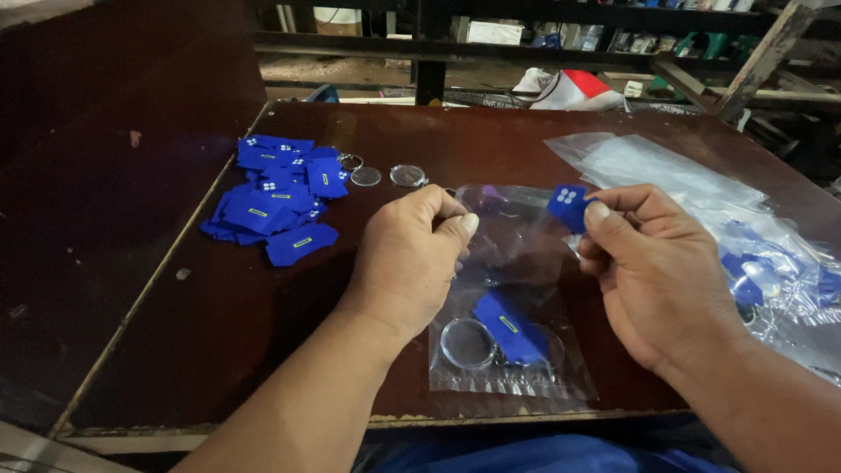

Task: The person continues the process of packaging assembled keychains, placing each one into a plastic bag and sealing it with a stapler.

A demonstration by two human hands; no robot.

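Far left on the dark wooden table, I'm seeing a loose heap of blue tags lying flat, some showing white dots, some a small yellow strip. Just right of the heap, two clear round discs are lying near a small metal ring.

Left hand is curling into a loose fist, thumb against forefinger, pinching the top edge of a clear plastic bag. Whether anything else is sitting inside that fist, I can't tell. The bag is lying on the table between both hands, long axis running away from me, mouth at the far end. Inside it, near my edge: one clear round disc and a blue tag, the tag's long axis running diagonally, far-left to near-right.

Right hand is grasping a blue tag between thumb and fingers, holding it just above the bag's mouth. White-dot face is pointing up and toward me; the tag is tilting, one corner pointing down-left at the opening.

My read: packing step, tag poised at the bag mouth. Next move is calling for the left hand holding the mouth open and the right lining the tag's lower corner with the opening before letting go.

Far right, more clear bags are lying stacked, some with blue pieces inside.
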